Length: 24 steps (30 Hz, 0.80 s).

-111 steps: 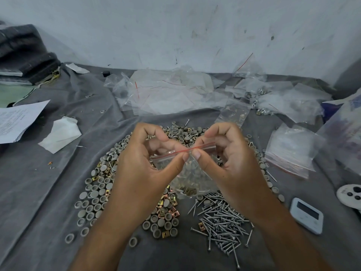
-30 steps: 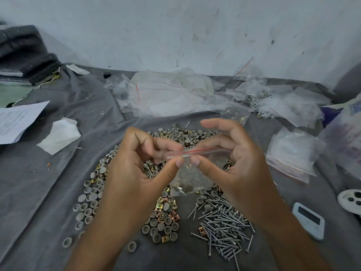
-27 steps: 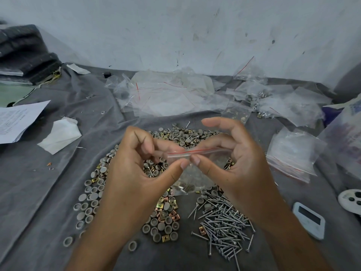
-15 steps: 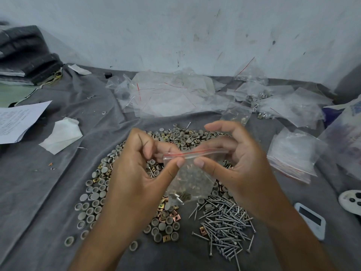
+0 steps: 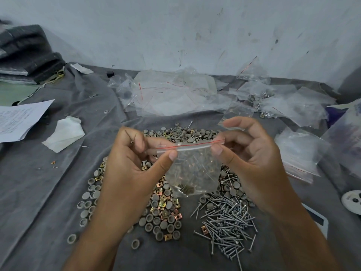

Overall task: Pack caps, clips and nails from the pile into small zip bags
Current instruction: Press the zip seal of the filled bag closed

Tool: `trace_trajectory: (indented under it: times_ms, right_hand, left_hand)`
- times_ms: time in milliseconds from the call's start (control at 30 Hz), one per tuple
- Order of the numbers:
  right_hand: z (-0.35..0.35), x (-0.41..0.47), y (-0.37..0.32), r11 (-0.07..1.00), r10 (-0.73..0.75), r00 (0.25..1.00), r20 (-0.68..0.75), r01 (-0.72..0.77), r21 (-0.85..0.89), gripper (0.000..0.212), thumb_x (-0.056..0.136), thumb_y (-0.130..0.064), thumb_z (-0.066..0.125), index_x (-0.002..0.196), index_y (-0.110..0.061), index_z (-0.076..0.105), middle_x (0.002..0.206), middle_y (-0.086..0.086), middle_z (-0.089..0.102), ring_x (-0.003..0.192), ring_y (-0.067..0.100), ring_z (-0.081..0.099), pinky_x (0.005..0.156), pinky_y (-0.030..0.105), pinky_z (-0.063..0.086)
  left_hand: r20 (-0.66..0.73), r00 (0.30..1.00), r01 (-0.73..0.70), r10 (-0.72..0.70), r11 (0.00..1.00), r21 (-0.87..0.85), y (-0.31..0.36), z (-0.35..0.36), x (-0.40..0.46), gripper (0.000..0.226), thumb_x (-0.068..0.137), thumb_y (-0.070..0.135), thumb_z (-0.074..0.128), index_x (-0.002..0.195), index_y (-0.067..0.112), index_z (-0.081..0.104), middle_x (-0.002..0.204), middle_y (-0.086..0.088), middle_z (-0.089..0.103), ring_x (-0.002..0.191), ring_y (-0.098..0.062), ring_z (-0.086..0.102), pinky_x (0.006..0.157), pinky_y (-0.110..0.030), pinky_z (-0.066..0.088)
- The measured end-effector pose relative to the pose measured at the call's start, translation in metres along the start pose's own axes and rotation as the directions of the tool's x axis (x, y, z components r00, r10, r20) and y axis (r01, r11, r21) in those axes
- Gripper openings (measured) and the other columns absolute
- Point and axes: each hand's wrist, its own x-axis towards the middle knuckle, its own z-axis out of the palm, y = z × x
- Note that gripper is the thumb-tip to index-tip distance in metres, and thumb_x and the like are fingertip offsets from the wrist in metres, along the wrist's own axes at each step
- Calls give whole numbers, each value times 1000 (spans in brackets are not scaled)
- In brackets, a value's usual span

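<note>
Grey cloth (image 5: pixel 48 188) covers the tabletop, wrinkled and soft-looking. At the far side lies a heap of clear empty bags (image 5: pixel 172 94) with thin red strips, and more filled bags (image 5: pixel 298 153) sit off to the right. A sheet of paper (image 5: pixel 17 118) and a crumpled white tissue (image 5: pixel 64 133) lie at the left, well apart from the work. Dark folded fabric (image 5: pixel 29 53) is stacked in the far left corner.

Both hands are raised over the pile and hide its middle. The left hand (image 5: pixel 129 173) pinches the top left corner of a small zip bag (image 5: pixel 193 167) between thumb and forefinger; the right hand (image 5: pixel 252 163) pinches the top right corner the same way, its other fingers curled loosely above. The bag hangs between both grips, clear and crinkled, red line along its seal, with nails and small pieces sunk to the bottom.

Below it, round grey caps (image 5: pixel 162 223) spread in a loose arc, mixed with square brass-coloured clips (image 5: pixel 162 204). Thin silver nails (image 5: pixel 228 229) lie heaped just beside them, to the right.
</note>
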Motion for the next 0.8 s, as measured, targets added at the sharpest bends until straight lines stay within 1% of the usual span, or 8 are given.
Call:
trace_trajectory:
  times_ms: [67,133,233,333,433,600,733,800]
  right_hand:
    - [2,-1,1,1000,-15,1000,-22,15,11,38,80,-25,77,112,-27,57,94,0,74,82,7,65,73,18,53]
    - [4,-3,3,999,-33,999,-31,33,15,33,81,-26,75,109,-32,58,94,1,73,83,10,64,72,21,54]
    - [8,-6,5,998,-55,998,0,55,-6,30,84,-24,72,107,-36,58,95,3,71,86,13,64,76,24,52]
    - [9,-8,6,998,-67,998,11,66,15,29,85,-21,72,106,-35,58,95,2,71,89,15,64,80,24,51]
    - [9,-10,6,997,-78,997,10,77,27,29,85,-20,72,107,-33,58,96,1,71,90,14,65,82,22,51]
    - [10,-11,6,996,-85,996,3,85,38,28,85,-20,72,107,-32,58,95,1,70,89,16,64,80,24,52]
    - [11,-10,6,995,-99,995,5,99,30,28,85,-20,71,106,-34,58,95,0,70,89,16,63,81,25,52]
    - [12,-10,7,994,-102,995,5,102,34,27,86,-20,71,106,-34,58,95,-1,69,89,15,63,81,25,52]
  left_hand:
    - [34,999,-2,2,1000,-23,1,3,-1,45,75,25,78,89,23,36,103,-8,74,97,-29,68,82,-45,53]
    - [66,998,-2,4,999,-37,2,7,-1,48,74,24,81,92,23,37,105,-8,74,103,-27,69,79,-39,56]
    - [74,997,-17,17,1000,7,4,14,-2,48,73,28,83,93,26,39,99,-5,76,95,-26,72,74,-41,58]
    - [73,997,-25,25,1000,6,5,17,-1,46,75,24,82,92,28,39,93,-6,76,86,-26,73,66,-31,58]
    - [83,996,-40,38,999,25,7,18,0,44,77,22,80,92,28,39,92,-6,75,82,-25,72,65,-27,56]
    - [98,995,-36,35,999,7,7,19,-1,42,78,21,78,91,28,39,90,-6,73,79,-23,71,65,-29,57]
    - [122,992,28,-19,997,-69,7,19,1,44,77,19,78,91,23,36,90,-9,73,74,-19,69,63,-26,56]
    - [136,990,61,-49,995,-81,7,20,1,44,75,22,78,91,24,37,91,-9,73,78,-20,70,66,-26,56]
